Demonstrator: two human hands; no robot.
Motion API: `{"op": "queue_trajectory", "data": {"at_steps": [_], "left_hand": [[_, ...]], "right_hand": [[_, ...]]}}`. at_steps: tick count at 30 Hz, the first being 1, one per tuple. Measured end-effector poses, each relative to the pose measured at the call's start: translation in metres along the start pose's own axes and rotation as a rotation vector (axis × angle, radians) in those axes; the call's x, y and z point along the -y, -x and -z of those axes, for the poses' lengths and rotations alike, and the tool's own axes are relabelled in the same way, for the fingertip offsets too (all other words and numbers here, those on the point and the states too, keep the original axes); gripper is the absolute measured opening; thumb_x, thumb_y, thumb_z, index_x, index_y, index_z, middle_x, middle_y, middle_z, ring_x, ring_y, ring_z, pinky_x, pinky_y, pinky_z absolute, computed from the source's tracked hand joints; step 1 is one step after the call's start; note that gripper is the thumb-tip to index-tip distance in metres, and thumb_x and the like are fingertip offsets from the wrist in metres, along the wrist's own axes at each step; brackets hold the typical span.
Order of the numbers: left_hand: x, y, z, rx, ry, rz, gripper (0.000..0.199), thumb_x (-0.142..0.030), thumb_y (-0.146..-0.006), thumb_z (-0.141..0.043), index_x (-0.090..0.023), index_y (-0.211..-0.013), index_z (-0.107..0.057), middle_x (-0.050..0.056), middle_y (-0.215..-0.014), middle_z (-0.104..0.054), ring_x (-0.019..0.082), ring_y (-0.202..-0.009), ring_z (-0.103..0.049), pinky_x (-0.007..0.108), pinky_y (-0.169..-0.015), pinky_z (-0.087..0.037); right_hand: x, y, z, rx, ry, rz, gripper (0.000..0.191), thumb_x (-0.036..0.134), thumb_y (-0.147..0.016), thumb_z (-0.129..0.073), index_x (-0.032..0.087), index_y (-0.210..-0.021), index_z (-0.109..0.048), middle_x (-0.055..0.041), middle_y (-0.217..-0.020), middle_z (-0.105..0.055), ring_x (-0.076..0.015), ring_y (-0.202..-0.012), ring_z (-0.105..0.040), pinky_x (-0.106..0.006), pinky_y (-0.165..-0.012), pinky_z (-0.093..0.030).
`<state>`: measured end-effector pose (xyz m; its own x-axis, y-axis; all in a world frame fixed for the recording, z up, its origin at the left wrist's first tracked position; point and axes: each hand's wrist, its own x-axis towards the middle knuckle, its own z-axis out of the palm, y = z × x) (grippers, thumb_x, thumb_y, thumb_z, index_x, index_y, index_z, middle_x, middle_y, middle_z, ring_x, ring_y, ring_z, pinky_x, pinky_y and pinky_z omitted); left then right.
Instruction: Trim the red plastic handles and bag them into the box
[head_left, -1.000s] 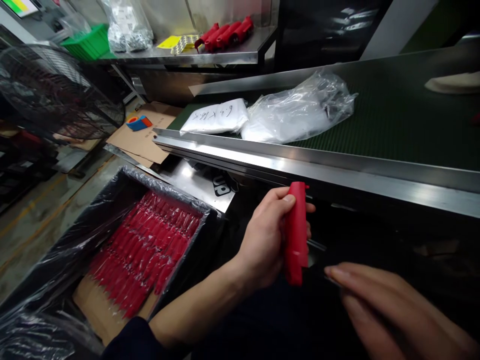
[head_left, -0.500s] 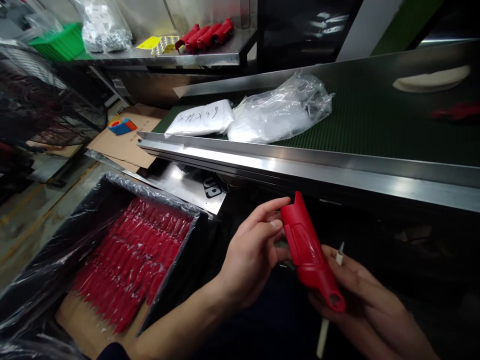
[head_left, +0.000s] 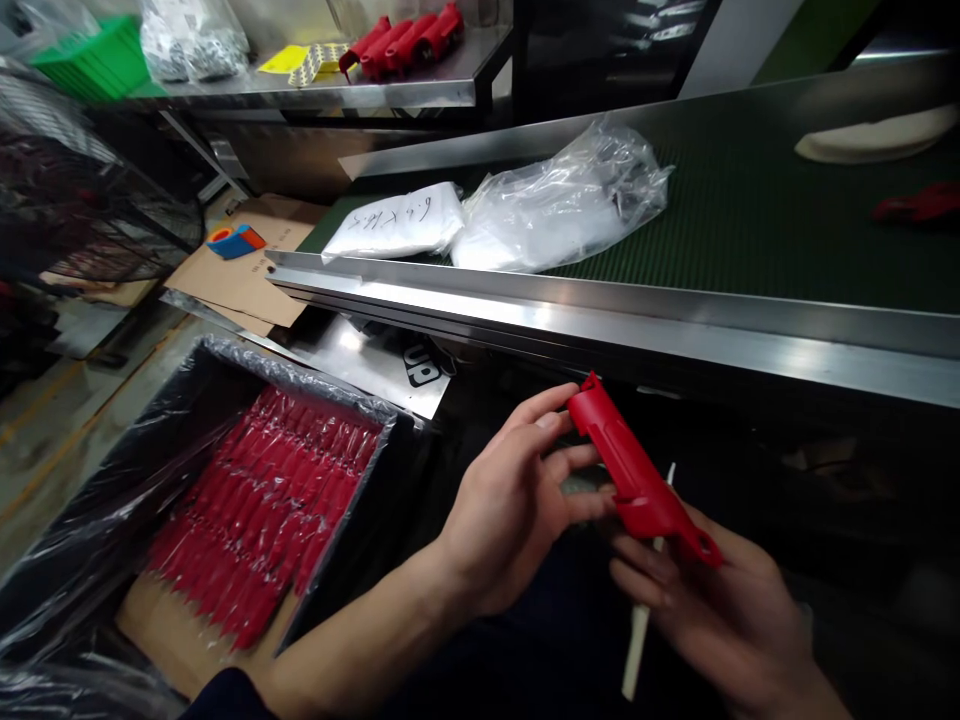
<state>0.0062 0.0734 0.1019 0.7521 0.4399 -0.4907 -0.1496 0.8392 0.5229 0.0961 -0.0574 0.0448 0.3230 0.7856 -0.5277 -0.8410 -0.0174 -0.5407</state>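
A red plastic part [head_left: 634, 465] is held in front of me, tilted with its upper end to the left. The fingertips of my left hand [head_left: 517, 490] grip its upper left side. My right hand [head_left: 712, 600] is around the lower right end, partly behind the part. A thin pale stick [head_left: 637, 640] with a narrow tip also lies in my right hand, running behind the red part and sticking out below. At the left, a plastic-lined black box [head_left: 360, 400] holds rows of wrapped red parts [head_left: 262, 500] on cardboard.
A green conveyor belt [head_left: 735, 240] with a metal edge carries a white packet [head_left: 397, 222], a clear bag [head_left: 562, 210], a pale curved piece [head_left: 877, 137] and a red piece [head_left: 919, 203]. Behind stands a metal shelf [head_left: 420, 95] with red parts. A tape roll [head_left: 236, 241] lies on cardboard.
The red part has turned, its lower end moving right and up. My left fingers have spread further along its side. The pale stick has shifted slightly, and the view has moved a little.
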Motion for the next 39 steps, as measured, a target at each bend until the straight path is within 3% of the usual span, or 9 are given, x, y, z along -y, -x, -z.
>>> {"op": "queue_trajectory", "data": {"at_steps": [4,10,16,19,24,30,33,36,39], "left_hand": [[0.001,-0.002,0.003,0.009,0.004,0.019,0.033,-0.028,-0.093,-0.051,-0.016,-0.124,-0.054,0.012,-0.118,-0.054,0.022,-0.096,-0.056,0.036,-0.077,-0.055],[0.001,-0.007,0.005,-0.012,0.028,0.018,0.030,-0.025,-0.094,-0.050,-0.015,-0.122,-0.054,0.011,-0.115,-0.054,0.020,-0.093,-0.055,0.032,-0.074,-0.056],[0.003,-0.005,0.004,-0.018,-0.051,-0.035,0.032,-0.025,-0.094,-0.050,-0.015,-0.124,-0.055,0.010,-0.108,-0.056,0.019,-0.093,-0.055,0.031,-0.073,-0.054],[0.008,-0.007,0.007,-0.041,-0.207,-0.052,0.038,-0.028,-0.090,-0.061,-0.020,-0.127,-0.055,0.008,-0.111,-0.059,0.017,-0.095,-0.057,0.029,-0.076,-0.053],[0.018,-0.011,0.016,-0.008,-0.320,-0.068,0.046,-0.021,-0.082,-0.074,-0.022,-0.124,-0.055,0.008,-0.118,-0.063,0.017,-0.096,-0.064,0.028,-0.082,-0.053],[0.020,-0.003,0.019,0.114,-0.226,-0.038,0.044,-0.026,-0.087,-0.066,-0.021,-0.129,-0.050,0.011,-0.111,-0.065,0.017,-0.079,-0.066,0.022,-0.056,-0.053],[0.019,0.003,0.018,0.117,-0.288,-0.048,0.046,-0.027,-0.085,-0.070,-0.023,-0.127,-0.051,0.008,-0.107,-0.063,0.016,-0.075,-0.066,0.021,-0.055,-0.053],[0.019,0.008,0.016,0.089,-0.382,-0.077,0.050,-0.031,-0.082,-0.074,-0.025,-0.126,-0.052,0.008,-0.107,-0.061,0.014,-0.072,-0.065,0.021,-0.054,-0.051],[0.019,0.010,0.015,0.070,-0.418,-0.104,0.051,-0.033,-0.082,-0.075,-0.026,-0.127,-0.052,0.008,-0.108,-0.061,0.015,-0.073,-0.065,0.021,-0.055,-0.051]], "right_hand": [[-0.001,-0.002,0.001,-0.057,-0.180,-0.152,0.023,0.035,-0.066,-0.080,0.022,-0.081,-0.070,0.0006,-0.068,-0.055,-0.0059,-0.048,-0.040,-0.020,-0.043,-0.037],[0.005,-0.003,-0.004,0.010,-0.162,-0.083,0.017,0.033,-0.067,-0.081,0.023,-0.076,-0.071,0.0041,-0.056,-0.039,-0.0057,-0.049,-0.038,-0.017,-0.043,-0.037],[0.008,-0.005,0.009,0.018,0.126,-0.004,0.027,0.046,-0.078,-0.073,0.023,-0.091,-0.069,-0.0007,-0.074,-0.057,-0.0078,-0.059,-0.048,-0.021,-0.054,-0.048],[0.007,-0.004,0.010,0.067,0.495,0.202,0.022,0.044,-0.090,-0.060,0.022,-0.090,-0.065,0.0001,-0.078,-0.058,-0.0085,-0.065,-0.053,-0.018,-0.058,-0.047],[0.009,0.005,-0.003,0.109,1.231,0.766,0.009,0.024,-0.093,-0.057,0.027,-0.100,-0.062,0.0043,-0.093,-0.066,-0.0065,-0.083,-0.064,-0.012,-0.074,-0.049],[0.034,0.014,-0.003,-0.237,1.453,0.967,0.040,0.033,-0.095,-0.056,0.028,-0.134,-0.051,0.0012,-0.113,-0.064,-0.0092,-0.097,-0.063,-0.013,-0.079,-0.051],[0.045,0.013,-0.003,-0.143,1.548,1.146,0.038,0.015,-0.092,-0.056,0.024,-0.129,-0.058,-0.0037,-0.121,-0.061,-0.0153,-0.107,-0.060,-0.027,-0.095,-0.046],[0.048,0.012,-0.005,-0.067,1.671,1.290,0.048,0.004,-0.085,-0.060,0.020,-0.130,-0.060,-0.0076,-0.116,-0.064,-0.0203,-0.103,-0.061,-0.036,-0.092,-0.045],[0.047,0.012,-0.004,-0.090,1.752,1.298,0.053,0.004,-0.084,-0.061,0.021,-0.134,-0.057,-0.0085,-0.116,-0.065,-0.0231,-0.102,-0.061,-0.039,-0.088,-0.045]]}}
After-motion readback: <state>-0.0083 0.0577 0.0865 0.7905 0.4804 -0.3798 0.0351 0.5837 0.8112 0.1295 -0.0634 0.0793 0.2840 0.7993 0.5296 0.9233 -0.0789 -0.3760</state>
